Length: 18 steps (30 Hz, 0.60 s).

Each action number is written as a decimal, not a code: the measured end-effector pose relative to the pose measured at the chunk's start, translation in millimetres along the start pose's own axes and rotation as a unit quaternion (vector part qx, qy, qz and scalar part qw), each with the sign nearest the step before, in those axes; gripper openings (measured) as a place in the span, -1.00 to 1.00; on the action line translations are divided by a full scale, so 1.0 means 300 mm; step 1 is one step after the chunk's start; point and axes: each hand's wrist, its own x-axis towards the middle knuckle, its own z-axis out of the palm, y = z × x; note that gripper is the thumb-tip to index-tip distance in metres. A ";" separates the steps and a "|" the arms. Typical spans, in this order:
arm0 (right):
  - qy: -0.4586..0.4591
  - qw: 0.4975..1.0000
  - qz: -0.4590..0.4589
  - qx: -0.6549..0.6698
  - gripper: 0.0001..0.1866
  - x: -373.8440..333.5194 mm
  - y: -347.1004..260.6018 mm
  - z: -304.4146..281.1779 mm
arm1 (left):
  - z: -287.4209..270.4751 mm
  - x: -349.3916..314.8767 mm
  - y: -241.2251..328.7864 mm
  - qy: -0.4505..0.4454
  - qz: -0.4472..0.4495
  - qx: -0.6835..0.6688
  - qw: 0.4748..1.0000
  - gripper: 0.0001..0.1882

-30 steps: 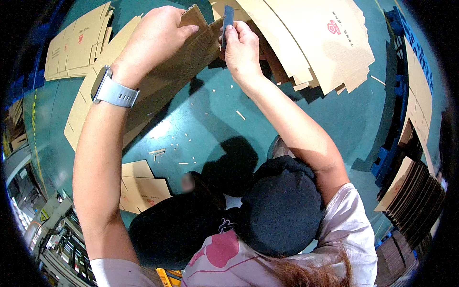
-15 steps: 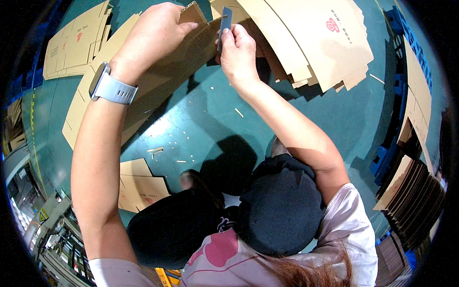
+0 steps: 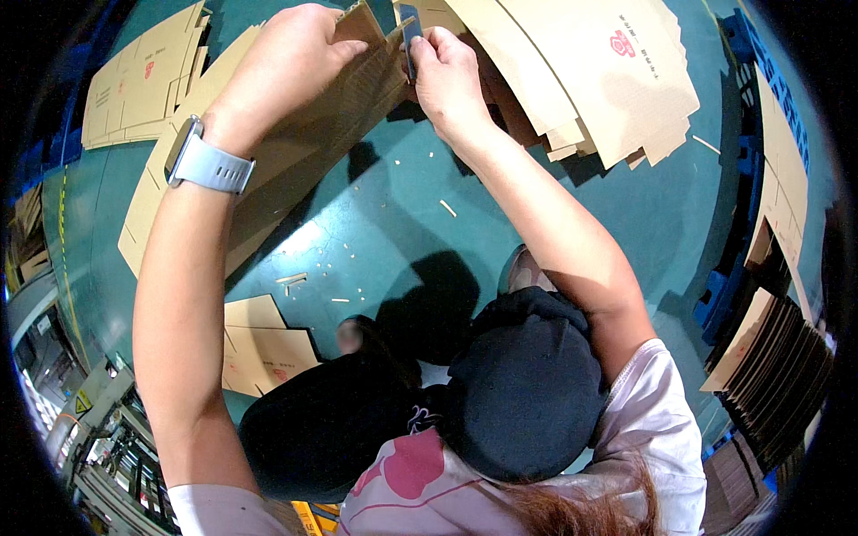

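A: What is being gripped by the left hand (image 3: 290,62)?

B: The upper edge of a cardboard piece (image 3: 295,161) is being gripped, with the thumb being laid along its near face. The other fingers are being hidden behind the hand.

A: And by the right hand (image 3: 450,80)?

B: A dark flat tool (image 3: 411,31) is being pinched there, the thumb being pressed on its face. It is being held almost upright, just beside the right-hand edge of the cardboard piece; whether that edge is being touched cannot be told.

A: Where is the cardboard piece being held?

B: It is being held out in front of the body, slanting from between the two hands down to the left, and part of it is being covered by the left forearm. A watch (image 3: 210,161) with a pale band is being worn on that wrist.

A: What is being seen farther out?

B: Beyond the right hand, a fanned pile of cardboard sheets (image 3: 572,71) is being marked out by a red print. On the green floor (image 3: 420,214), thin scraps (image 3: 290,280) are lying scattered, and a smaller cardboard sheet (image 3: 268,348) is being partly covered by the dark-clothed legs. At the far right, a blue pallet (image 3: 713,304) is being shown near a stack of cardboard (image 3: 778,371) standing on edge.
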 end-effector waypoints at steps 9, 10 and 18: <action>0.011 0.998 0.023 0.057 -0.80 -0.044 -0.003 0.019 | 0.004 0.006 -0.006 0.007 -0.004 0.004 1.000 -0.71; 0.012 0.998 0.017 0.054 -0.80 -0.047 0.001 0.019 | 0.005 0.005 -0.005 0.012 -0.001 0.012 1.000 -0.71; 0.001 0.997 0.032 0.075 -0.80 -0.094 -0.028 0.024 | 0.009 0.011 -0.006 0.005 0.009 -0.017 1.000 -0.71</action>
